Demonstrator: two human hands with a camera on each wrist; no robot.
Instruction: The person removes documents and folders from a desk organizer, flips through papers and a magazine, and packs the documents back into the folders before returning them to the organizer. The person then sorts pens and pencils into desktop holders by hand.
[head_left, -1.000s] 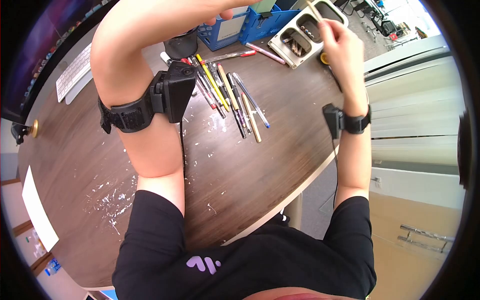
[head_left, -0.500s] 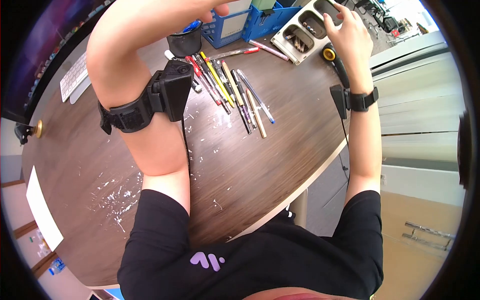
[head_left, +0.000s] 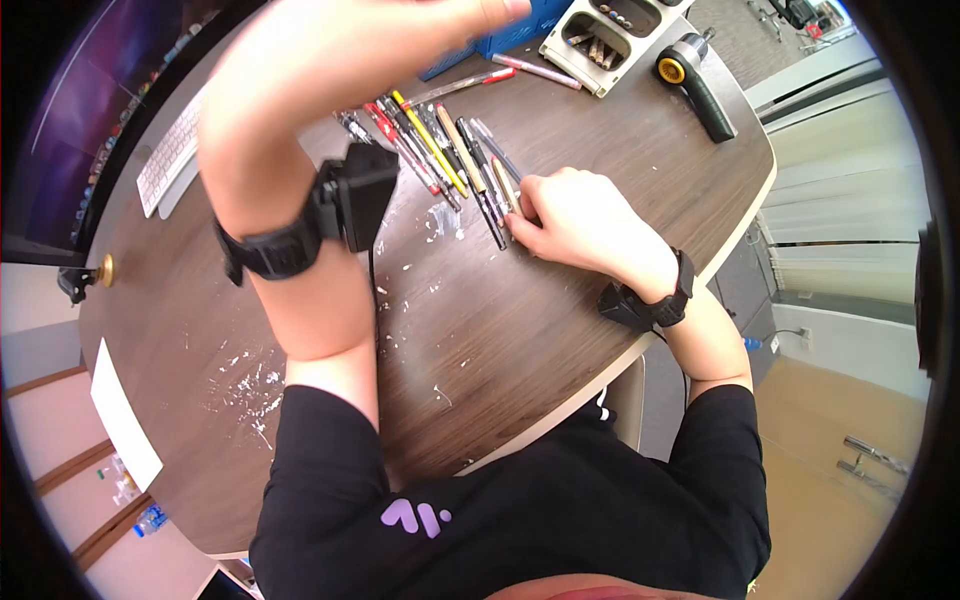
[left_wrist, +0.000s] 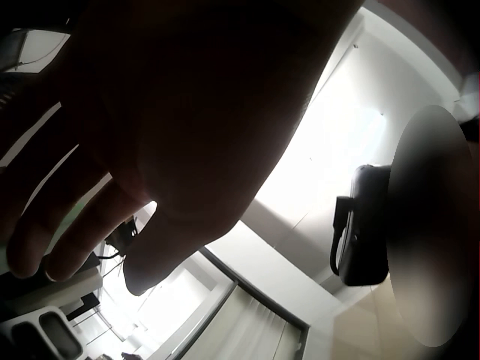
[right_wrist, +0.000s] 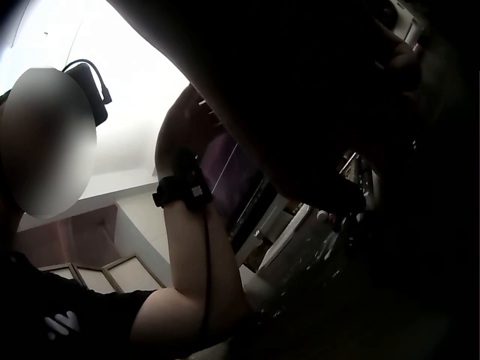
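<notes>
In the head view, my right hand (head_left: 588, 215) is low over the table, its thumb and index finger pinching the near end of a pale wooden pencil (head_left: 503, 182). That pencil lies at the right side of a loose group of pens, including a yellow one (head_left: 432, 148) and a red one (head_left: 398, 140). My left hand (head_left: 480, 14) is raised at the top edge, mostly cut off. The left wrist view shows the left hand (left_wrist: 154, 135) dark against the light, its fingers apart and extended, holding nothing visible. In the right wrist view the right hand is too dark to read.
A cream compartment box (head_left: 603, 84) with short pencils stands at the top, beside blue bins (head_left: 520, 32). Right of it lies a black tool (head_left: 705, 104) with a yellow ring. A keyboard (head_left: 172, 163) and paper sheet (head_left: 121, 418) lie left; white scraps (head_left: 246, 388) dot the table.
My right hand, which held a pencil by the compartment box and then showed empty, has come down to the pens. My left arm has shifted slightly; the black cup is now hidden.
</notes>
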